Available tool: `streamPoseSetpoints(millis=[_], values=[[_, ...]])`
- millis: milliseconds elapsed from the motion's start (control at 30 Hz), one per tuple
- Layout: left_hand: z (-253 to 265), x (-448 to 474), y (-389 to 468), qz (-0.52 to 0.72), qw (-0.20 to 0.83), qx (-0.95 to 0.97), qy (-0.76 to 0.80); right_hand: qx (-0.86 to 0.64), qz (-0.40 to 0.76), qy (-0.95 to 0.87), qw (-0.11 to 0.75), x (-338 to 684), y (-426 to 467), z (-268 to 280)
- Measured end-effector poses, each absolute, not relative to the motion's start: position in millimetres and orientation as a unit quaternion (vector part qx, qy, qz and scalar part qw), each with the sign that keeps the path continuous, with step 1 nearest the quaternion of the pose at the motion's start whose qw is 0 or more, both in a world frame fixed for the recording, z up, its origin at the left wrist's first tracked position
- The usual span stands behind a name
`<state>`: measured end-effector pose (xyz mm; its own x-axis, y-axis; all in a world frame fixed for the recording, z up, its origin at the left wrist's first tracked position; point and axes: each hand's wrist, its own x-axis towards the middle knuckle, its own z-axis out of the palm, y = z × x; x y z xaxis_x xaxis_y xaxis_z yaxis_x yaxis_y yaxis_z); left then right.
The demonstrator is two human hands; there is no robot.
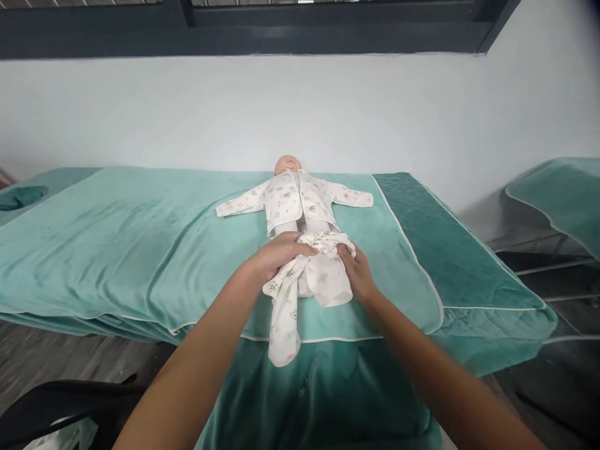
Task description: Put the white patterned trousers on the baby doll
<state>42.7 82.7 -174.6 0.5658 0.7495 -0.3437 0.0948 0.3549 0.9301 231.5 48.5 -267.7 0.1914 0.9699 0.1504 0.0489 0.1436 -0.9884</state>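
A baby doll [287, 164] lies on its back on the green bed, its head toward the wall. It wears a white printed jacket [284, 199] with both sleeves stretched out sideways. White patterned baby pants [328, 278] are bunched around the doll's lower legs, one pant leg hanging toward the bed's front edge. My left hand [279, 253] grips the left side of the bunched waistband. On the right side, my right hand [359, 272] pinches the same fabric. The doll's feet are hidden by the pants.
A light green blanket [117, 250] with white piping covers the bed, over a darker quilted cover [450, 256] at right. Behind stands a white wall [234, 112]. A black bag [70, 406] sits at lower left. Another green-covered surface [562, 194] is at far right.
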Motion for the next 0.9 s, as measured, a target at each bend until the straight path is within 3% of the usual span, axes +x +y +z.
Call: streamPoseSetpoints(millis=[367,533,733,900], values=[[-152,60,84,0.323,0.741,0.498,0.316,-0.516,0.445,-0.406,0.609,231,59,-239],[-161,56,100,0.341,0.610,0.609,0.375,-0.516,0.432,-0.418,0.610,233,73,-243],[-174,65,125,0.410,0.474,0.656,0.421,-0.534,0.326,-0.482,0.613,235,103,-249],[-176,61,133,0.431,0.479,0.637,0.422,-0.524,0.306,-0.526,0.596,240,119,-249]])
